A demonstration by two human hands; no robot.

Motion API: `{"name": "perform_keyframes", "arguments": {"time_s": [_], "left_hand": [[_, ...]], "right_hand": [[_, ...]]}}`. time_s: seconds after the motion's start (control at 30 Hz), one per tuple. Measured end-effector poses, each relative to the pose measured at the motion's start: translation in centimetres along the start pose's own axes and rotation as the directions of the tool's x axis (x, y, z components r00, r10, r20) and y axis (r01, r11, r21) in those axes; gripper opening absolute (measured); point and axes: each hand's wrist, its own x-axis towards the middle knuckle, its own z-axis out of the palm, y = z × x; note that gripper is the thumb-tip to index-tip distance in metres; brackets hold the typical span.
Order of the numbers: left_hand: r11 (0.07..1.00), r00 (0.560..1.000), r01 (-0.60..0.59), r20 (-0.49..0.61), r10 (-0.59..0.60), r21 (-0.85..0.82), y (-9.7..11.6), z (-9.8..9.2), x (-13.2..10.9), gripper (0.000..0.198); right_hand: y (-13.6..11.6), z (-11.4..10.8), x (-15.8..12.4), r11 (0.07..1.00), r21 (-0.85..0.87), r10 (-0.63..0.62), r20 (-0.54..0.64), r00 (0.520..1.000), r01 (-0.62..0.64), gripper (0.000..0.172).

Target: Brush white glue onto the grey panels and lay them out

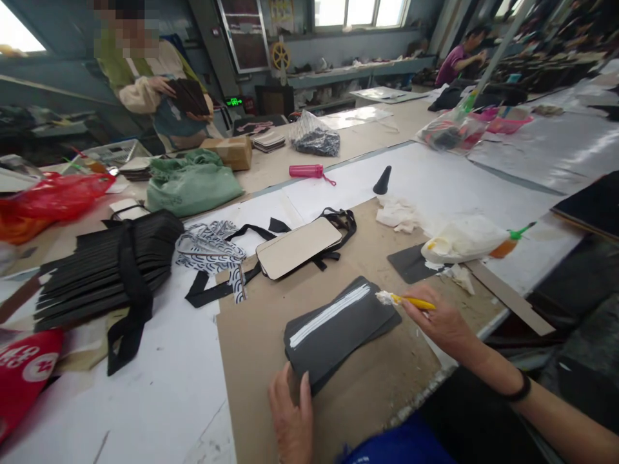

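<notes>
In my right hand (440,319) is a yellow-handled brush (416,301), its tip loaded with white paste. The tip is just off the right end of a white paste strip (329,316) on the top panel. That panel lies on a fanned stack of dark grey panels (333,354). My left hand (291,412) rests at the stack's near left corner, thumb and fingers apart and touching its edge. To the right, a smaller dark panel (409,263) bears some paste beside a white plastic bag (464,238). Behind the stack lies a beige panel (300,248) with black straps.
Dark strips (111,264) are bundled at left, near patterned fabric (213,248) and a green bag (193,182). A black cone (383,180) and pink bottle (306,171) stand farther back. A grey strip (510,296) overhangs the right edge. A person (159,84) stands across the table.
</notes>
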Motion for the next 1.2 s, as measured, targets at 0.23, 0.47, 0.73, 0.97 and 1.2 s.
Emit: {"name": "perform_keyframes", "arguments": {"time_s": [0.23, 0.47, 0.73, 0.97, 1.2], "left_hand": [[0.736, 0.799, 0.596, 0.323, -0.507, -0.321, 0.9, -0.8, 1.5, 0.046], [0.636, 0.74, 0.672, 0.392, -0.547, -0.38, 0.7, -0.6, 2.2, 0.038], [0.579, 0.688, 0.722, 0.481, -0.543, -0.38, 0.9, -0.7, 2.8, 0.033], [0.601, 0.688, 0.718, 0.489, -0.536, -0.351, 1.1, -0.9, 3.2, 0.037], [0.659, 0.711, 0.688, 0.464, -0.529, -0.304, 1.2, -0.8, 3.2, 0.047]], "right_hand": [[-2.9, 1.4, -2.6, 0.993, 0.113, -0.046, 0.023, 0.999, 0.043, 0.015], [-10.6, 5.5, -3.5, 0.878, 0.417, 0.166, 0.194, 0.967, -0.234, 0.022], [-11.3, 9.1, -5.4, 0.679, 0.55, 0.341, 0.349, 0.873, -0.485, 0.029], [-2.8, 4.9, -4.3, 0.697, 0.411, 0.575, 0.17, 0.8, -0.588, 0.033], [3.8, 0.8, -3.2, 0.772, 0.148, 0.627, -0.017, 0.778, -0.619, 0.035]]}}
